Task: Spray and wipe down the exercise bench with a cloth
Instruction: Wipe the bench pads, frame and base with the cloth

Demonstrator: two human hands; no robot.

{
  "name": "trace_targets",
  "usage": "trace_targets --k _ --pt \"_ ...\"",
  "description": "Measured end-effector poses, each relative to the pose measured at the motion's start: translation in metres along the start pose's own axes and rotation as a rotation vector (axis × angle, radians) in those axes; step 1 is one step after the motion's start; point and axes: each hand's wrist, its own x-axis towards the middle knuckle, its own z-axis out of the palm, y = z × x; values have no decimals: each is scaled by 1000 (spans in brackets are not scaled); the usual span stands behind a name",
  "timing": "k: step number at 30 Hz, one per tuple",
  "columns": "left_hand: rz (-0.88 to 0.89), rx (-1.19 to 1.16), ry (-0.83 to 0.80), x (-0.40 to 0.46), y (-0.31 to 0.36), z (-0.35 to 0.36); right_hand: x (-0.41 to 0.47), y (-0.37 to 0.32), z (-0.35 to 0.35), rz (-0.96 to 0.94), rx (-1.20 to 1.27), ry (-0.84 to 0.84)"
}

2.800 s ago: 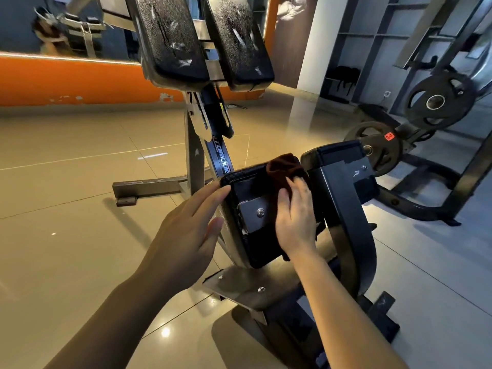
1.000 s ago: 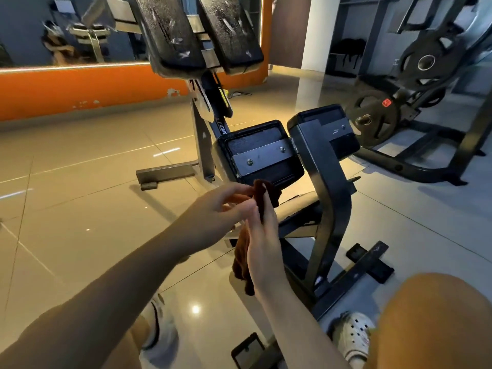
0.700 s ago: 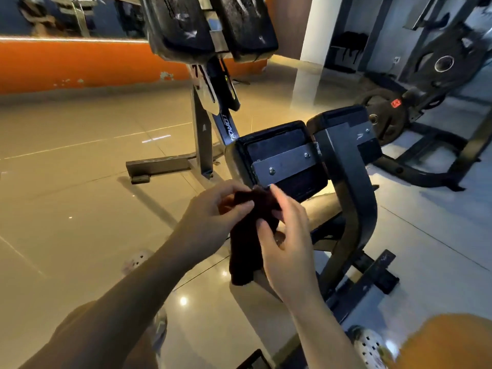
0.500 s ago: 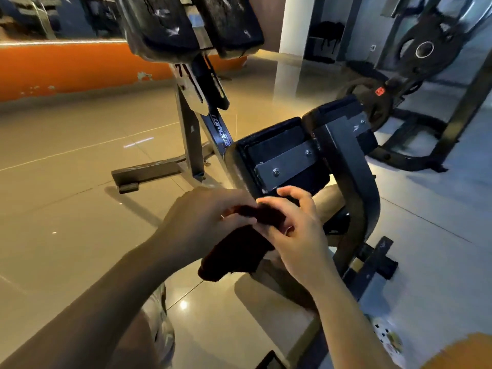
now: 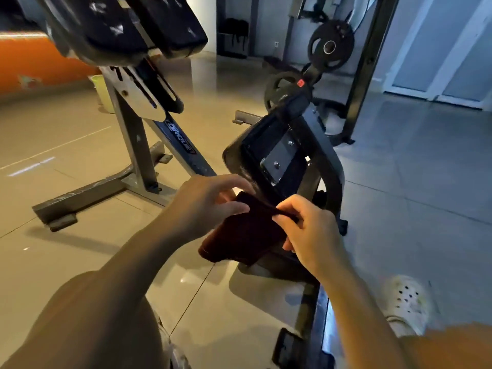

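- Pinching a dark red cloth [image 5: 246, 233] between them, the left hand [image 5: 205, 206] and right hand [image 5: 310, 233] curl their fingers [image 5: 282, 209] on its upper edge; it hangs just before the exercise bench's lower pad [image 5: 271, 155].
- Cracked black upper pads [image 5: 119, 25] loom top left on the grey frame [image 5: 133, 145].
- Weight plates [image 5: 331, 46] stand behind, a white clog [image 5: 406, 302] on the tiled floor [image 5: 412, 195].

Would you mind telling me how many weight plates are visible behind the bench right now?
2. One weight plate hangs high on the rack in the background; a second plate sits lower and to its left, just behind the bench's pad. Others may be hidden behind the frame.
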Motion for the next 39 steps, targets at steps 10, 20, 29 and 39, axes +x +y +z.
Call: trace_targets --k 10,20,29,39 --pt "239 -100 248 32 -58 -15 23 -32 61 -212 -218 723" --pt "181 -244 325 95 -116 -14 109 12 104 -538 -938 497" --pt "428 -60 190 101 -139 2 58 72 103 -611 -1019 492" --pt "510 -177 96 100 -147 0 40 68 107 -464 -899 436"
